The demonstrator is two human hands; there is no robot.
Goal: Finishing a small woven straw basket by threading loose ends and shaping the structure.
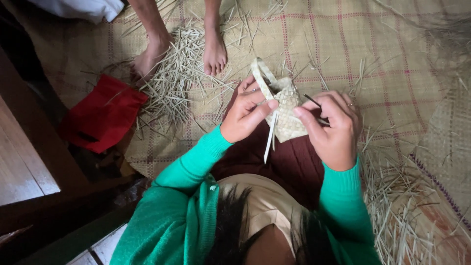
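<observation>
A small woven palm-leaf basket [286,110] is pinched between the fingers of the left hand [244,114] and right hand [332,128], over the lap. Loose strips (pale, uncut) dangle below the fingers. Beyond the fingers lie a woven mat [392,64], scattered straw trimmings [171,81], a red cloth [103,113] and another person's bare feet [214,49].

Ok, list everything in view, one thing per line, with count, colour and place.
Woven pouch: one, pale straw, centre, held between both hands, loose strips hanging below.
Thin dark tool: one, black, at the right hand's fingers.
Woven mat: one, tan with reddish checks, covering the floor.
Cut straw bits: many, pale, piled upper left; more at lower right.
Red cloth: one, left on the mat's edge.
Another person's bare feet: two, top, on the straw.
White cloth: one, top left corner.
Wooden floor: brown, far left.
Green sleeves: two, bottom.
Left hand: grips the pouch.
Right hand: grips pouch and tool.
</observation>
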